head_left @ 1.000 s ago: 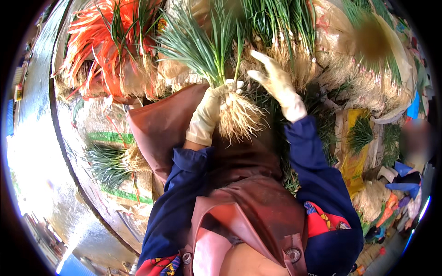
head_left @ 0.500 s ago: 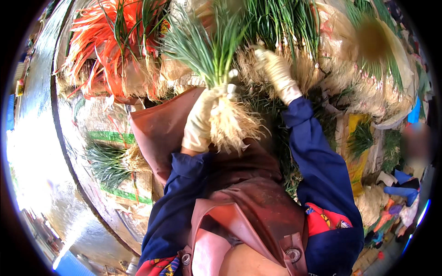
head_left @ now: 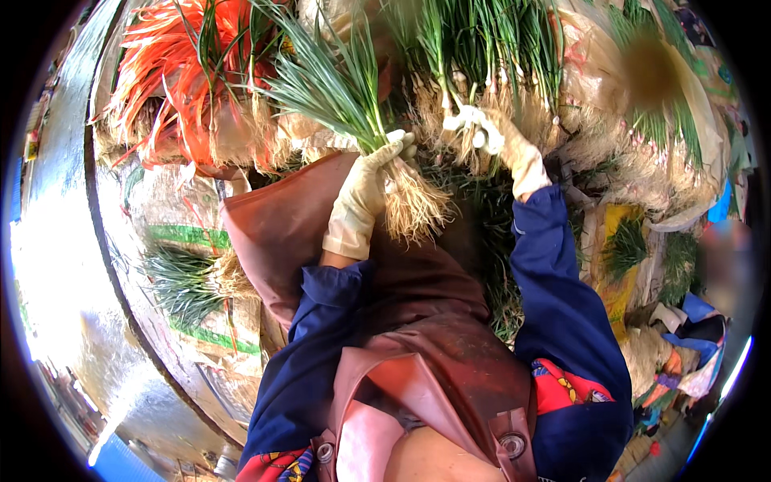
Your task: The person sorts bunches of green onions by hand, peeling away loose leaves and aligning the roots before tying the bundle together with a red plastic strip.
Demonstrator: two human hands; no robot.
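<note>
My left hand (head_left: 368, 183), in a pale glove, is wrapped round a bunch of young garlic plants (head_left: 353, 96) just below the leaves. The green leaves point away and to the left; the tan roots hang out below my fist toward me. My gloved right hand (head_left: 502, 138) is closed at the near side of a pile of the same plants (head_left: 518, 48). Its fingertips pinch a few garlic stalks (head_left: 446, 88) near their white bases, with pale roots under the fingers. Exactly how many stalks it grips is hidden.
Red-orange plastic strips (head_left: 173, 80) lie at the far left. A tied bunch (head_left: 193, 281) rests on sacking at the left, near a shiny metal surface (head_left: 64, 185). More plants (head_left: 658, 128) lie on plastic at the far right. A brown apron (head_left: 281, 217) covers my lap.
The left hand's bunch has tilted leftward and moved slightly. My right hand has come a little nearer and closed on a few stalks from the pile.
</note>
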